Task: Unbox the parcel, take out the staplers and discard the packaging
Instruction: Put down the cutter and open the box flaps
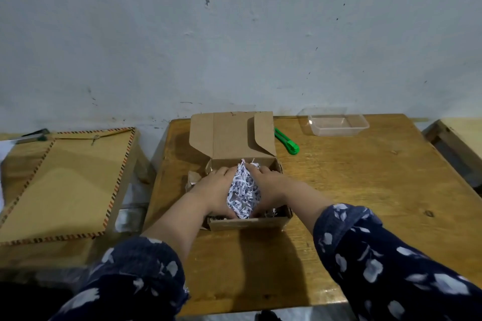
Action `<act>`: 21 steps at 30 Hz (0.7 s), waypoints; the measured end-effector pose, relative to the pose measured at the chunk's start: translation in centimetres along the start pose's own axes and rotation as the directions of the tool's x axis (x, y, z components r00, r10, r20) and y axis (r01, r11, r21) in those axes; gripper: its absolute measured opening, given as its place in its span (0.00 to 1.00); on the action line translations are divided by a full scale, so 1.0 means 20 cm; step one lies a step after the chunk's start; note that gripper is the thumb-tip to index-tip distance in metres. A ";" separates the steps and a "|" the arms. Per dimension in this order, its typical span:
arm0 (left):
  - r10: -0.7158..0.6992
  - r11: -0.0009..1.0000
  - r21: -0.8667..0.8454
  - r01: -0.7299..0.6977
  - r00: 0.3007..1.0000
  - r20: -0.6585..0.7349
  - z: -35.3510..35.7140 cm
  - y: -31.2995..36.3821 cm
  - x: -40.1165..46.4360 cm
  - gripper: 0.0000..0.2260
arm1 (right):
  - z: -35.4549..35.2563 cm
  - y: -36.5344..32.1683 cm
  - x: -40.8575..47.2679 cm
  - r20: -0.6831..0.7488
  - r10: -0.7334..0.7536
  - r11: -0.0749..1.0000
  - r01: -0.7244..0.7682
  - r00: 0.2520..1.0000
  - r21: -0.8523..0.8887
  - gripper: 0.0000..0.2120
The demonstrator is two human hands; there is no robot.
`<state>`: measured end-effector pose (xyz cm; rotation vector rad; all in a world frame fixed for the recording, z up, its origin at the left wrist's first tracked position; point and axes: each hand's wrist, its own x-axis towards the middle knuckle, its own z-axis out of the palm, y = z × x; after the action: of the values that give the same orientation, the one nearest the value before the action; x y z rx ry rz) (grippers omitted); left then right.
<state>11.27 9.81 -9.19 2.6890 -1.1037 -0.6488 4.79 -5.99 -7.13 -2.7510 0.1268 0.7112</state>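
At the far left a separate wooden surface carried a large brown envelope point(65, 185) with a striped border, lying flat. To its right stood the main wooden table point(365, 190), with the open cardboard box point(250, 224) set near its left-centre; the lid flap point(232, 135) stood raised at the far side against the wall.

The person's left hand point(212, 190) was inside the box, fingers curved and pressed against the left side of a wad of white shredded paper point(243, 190). The right hand point(268, 187) mirrored it on the wad's right side, fingers likewise curled round the paper. The two hands were close together, cupping the wad between them, with the fingertips nearly meeting at its far end. The wad sat at or just above the rim of the box; whether it was lifted free could not be determined. More loose shreds were visible in the box near the right wrist. No stapler could be made out.

Just right of the lid flap a green utility knife point(287, 141) lay on the table. Further right, near the wall, sat a clear plastic container point(337, 125), well apart from the box
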 end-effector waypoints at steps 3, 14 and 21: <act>-0.005 1.000 0.024 0.005 1.000 -0.010 0.01 0.01 0.02 0.53 | 0.00 -0.01 0.03 0.034 0.029 0.999 -0.029 0.999 -0.020 0.60; -0.078 0.997 -0.015 0.076 0.986 -0.144 0.06 0.01 0.05 0.41 | 0.13 0.01 0.08 -0.174 -0.006 1.000 0.002 0.985 -0.022 0.38; -0.093 0.992 -0.102 0.076 0.980 -0.177 0.04 0.04 -0.01 0.35 | 0.11 -0.01 0.01 -0.237 -0.036 0.998 0.048 0.971 0.045 0.38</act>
<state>10.22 9.40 -9.51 2.6629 -0.8947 -0.4451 3.91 -5.04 -8.96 -2.7705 0.1348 0.3622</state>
